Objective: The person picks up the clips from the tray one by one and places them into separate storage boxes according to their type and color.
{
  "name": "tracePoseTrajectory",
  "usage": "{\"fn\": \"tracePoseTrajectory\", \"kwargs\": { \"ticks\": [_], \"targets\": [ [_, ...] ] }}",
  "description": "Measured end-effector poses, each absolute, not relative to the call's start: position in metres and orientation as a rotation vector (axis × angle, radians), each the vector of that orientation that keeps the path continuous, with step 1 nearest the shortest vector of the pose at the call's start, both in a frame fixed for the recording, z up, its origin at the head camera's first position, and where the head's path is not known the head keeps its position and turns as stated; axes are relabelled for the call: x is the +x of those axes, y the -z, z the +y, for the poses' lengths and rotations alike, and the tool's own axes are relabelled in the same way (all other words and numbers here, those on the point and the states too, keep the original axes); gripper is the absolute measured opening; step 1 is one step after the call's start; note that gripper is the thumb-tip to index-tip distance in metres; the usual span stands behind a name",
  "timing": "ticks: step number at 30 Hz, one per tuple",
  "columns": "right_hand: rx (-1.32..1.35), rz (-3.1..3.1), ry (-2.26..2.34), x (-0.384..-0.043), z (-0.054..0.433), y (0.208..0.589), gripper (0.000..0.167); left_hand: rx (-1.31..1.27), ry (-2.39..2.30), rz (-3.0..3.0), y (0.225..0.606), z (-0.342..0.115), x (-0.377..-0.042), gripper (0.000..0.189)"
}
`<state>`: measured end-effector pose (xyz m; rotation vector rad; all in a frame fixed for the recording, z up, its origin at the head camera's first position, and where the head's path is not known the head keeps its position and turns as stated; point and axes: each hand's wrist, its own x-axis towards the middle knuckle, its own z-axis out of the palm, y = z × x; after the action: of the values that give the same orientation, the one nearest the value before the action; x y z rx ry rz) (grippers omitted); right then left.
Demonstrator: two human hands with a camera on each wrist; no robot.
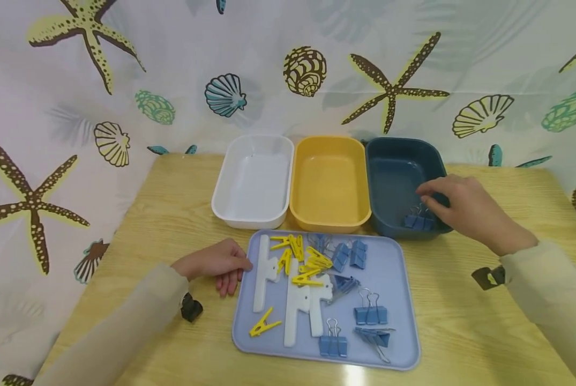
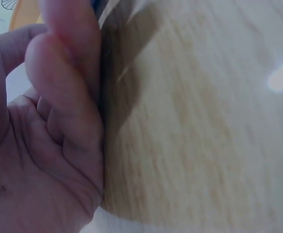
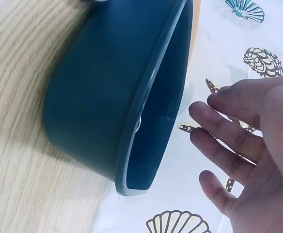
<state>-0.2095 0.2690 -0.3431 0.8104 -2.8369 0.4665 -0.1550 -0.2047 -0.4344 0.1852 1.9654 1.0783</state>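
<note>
My right hand (image 1: 466, 206) hovers over the right side of the dark blue bin (image 3: 98, 87), fingers apart and holding nothing in the right wrist view. Inside that bin, below the fingertips, lies a blue binder clip (image 1: 418, 221) with wire handles. My left hand (image 1: 218, 264) rests on the table by the left rim of the lavender tray (image 1: 389, 351), its fingers loosely bent around nothing. Whether it touches the rim I cannot tell. On the tray are several blue binder clips (image 1: 371, 315), several yellow clothespins (image 1: 264, 324) and white bag clips (image 1: 291, 316), some overlapping.
A white bin (image 1: 256, 179) and a yellow bin (image 1: 330, 182) stand in a row to the left of the blue one, behind the tray. All rest on a wooden table (image 1: 172, 187). A cloth (image 1: 268, 32) printed with shells and starfish hangs behind.
</note>
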Motion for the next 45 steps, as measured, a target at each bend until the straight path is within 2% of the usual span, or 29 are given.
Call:
{"fn": "tracePoseTrajectory", "kwargs": {
  "ticks": [18, 28, 45],
  "targets": [
    [0.773, -2.96, -0.461, -0.199, 0.264, 0.34, 0.02, 0.198, -1.093, 1.947, 0.429, -0.201, -0.148, 0.036],
    [0.889, -2.871, -0.451, -0.188, 0.257, 0.342, 0.016, 0.2, -1.094, 1.94, 0.426, -0.201, -0.149, 0.036],
    [0.906, -2.988, -0.518, -0.163, 0.236, 0.34, 0.015, 0.206, -1.105, 1.931, 0.431, -0.203, -0.151, 0.037]
  ]
}}
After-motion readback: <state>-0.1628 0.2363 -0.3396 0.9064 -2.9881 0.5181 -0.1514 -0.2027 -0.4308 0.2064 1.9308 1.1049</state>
